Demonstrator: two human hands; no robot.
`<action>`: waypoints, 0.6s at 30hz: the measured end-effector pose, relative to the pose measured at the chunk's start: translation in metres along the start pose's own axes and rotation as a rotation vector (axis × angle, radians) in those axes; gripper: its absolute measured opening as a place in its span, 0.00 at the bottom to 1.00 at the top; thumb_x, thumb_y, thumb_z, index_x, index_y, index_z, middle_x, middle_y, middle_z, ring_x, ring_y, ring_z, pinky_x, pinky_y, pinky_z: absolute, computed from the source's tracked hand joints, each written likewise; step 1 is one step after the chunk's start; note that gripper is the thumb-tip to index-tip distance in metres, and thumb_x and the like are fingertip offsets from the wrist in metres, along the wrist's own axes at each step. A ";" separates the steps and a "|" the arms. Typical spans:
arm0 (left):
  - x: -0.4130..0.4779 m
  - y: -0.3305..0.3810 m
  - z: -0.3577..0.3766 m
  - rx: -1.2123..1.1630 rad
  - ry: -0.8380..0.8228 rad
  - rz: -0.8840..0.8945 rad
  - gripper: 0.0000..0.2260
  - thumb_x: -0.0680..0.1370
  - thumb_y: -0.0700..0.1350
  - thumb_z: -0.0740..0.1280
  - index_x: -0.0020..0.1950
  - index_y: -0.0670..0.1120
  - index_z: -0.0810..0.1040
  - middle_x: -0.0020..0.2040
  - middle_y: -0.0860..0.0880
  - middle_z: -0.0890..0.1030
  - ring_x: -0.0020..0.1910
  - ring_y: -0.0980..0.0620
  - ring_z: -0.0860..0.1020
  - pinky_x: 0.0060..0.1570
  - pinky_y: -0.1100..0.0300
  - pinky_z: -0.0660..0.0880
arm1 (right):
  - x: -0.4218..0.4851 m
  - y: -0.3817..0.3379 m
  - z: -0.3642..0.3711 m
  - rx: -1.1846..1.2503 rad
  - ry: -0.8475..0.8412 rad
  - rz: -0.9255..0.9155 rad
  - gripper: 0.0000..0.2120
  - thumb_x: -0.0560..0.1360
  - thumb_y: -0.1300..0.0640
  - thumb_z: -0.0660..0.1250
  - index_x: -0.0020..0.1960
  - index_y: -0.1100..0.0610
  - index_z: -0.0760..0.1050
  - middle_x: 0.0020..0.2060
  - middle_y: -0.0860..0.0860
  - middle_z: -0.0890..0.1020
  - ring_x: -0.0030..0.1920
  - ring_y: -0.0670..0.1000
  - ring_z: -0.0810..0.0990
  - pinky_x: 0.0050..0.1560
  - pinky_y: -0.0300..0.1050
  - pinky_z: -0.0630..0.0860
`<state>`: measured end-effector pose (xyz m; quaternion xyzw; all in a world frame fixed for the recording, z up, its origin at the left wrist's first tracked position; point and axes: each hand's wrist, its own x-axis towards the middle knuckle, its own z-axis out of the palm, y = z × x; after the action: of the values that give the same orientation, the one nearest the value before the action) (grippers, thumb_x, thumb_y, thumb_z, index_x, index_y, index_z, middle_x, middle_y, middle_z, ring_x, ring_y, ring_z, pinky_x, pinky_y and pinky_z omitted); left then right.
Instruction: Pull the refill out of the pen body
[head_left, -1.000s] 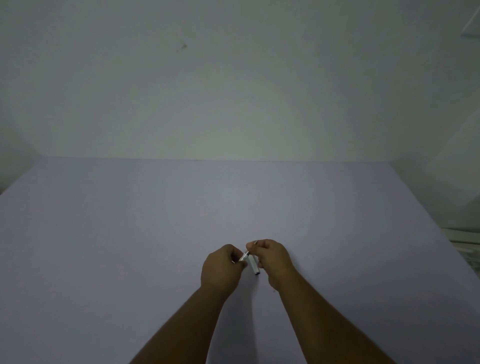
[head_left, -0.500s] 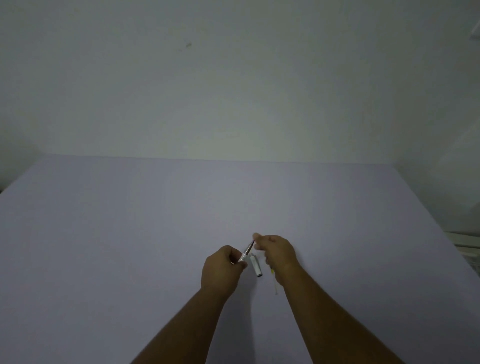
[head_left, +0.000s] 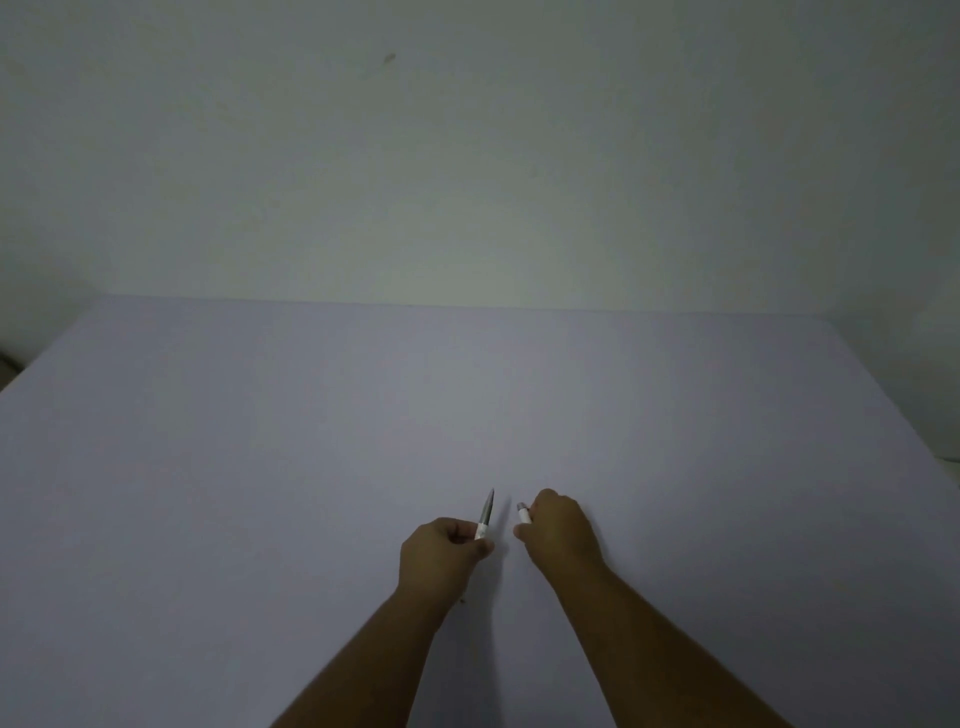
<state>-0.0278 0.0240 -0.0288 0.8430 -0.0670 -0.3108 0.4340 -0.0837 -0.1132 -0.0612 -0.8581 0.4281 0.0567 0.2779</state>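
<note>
Pale lavender table (head_left: 311, 467) below a bare wall; your left hand (head_left: 439, 551) curls round the pen (head_left: 485, 514), tip pointing far; your right hand (head_left: 561, 530) grips the cap (head_left: 523, 513) just right of it, apart; keep both pinches firm and aligned.

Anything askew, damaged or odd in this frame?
Nothing looks damaged or spilled. The left hand grips a slim silver-and-white pen body, tip pointing away; the right hand holds a short white cylindrical piece, apart from it. A small dark speck lies on the pale lilac tabletop.
</note>
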 end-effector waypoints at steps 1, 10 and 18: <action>0.000 0.000 -0.001 -0.007 -0.004 -0.003 0.06 0.70 0.46 0.73 0.46 0.49 0.83 0.38 0.55 0.82 0.38 0.59 0.79 0.28 0.71 0.68 | 0.000 -0.001 -0.001 0.001 0.010 -0.004 0.15 0.74 0.51 0.65 0.52 0.62 0.75 0.52 0.59 0.81 0.54 0.59 0.79 0.51 0.49 0.76; -0.005 0.009 0.001 -0.034 -0.063 0.023 0.04 0.70 0.44 0.74 0.43 0.49 0.83 0.40 0.51 0.83 0.39 0.56 0.79 0.27 0.70 0.71 | 0.001 -0.019 -0.040 1.104 -0.001 0.197 0.08 0.75 0.63 0.65 0.38 0.57 0.76 0.35 0.55 0.81 0.32 0.48 0.78 0.34 0.37 0.79; -0.009 0.017 0.009 -0.061 -0.084 0.040 0.03 0.70 0.43 0.73 0.43 0.49 0.83 0.41 0.51 0.83 0.40 0.54 0.79 0.34 0.66 0.71 | -0.005 -0.018 -0.049 1.188 -0.105 0.205 0.05 0.75 0.65 0.64 0.49 0.65 0.77 0.38 0.58 0.82 0.35 0.51 0.79 0.38 0.42 0.78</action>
<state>-0.0375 0.0102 -0.0154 0.8141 -0.0924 -0.3391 0.4623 -0.0800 -0.1270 -0.0113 -0.5067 0.4527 -0.1233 0.7232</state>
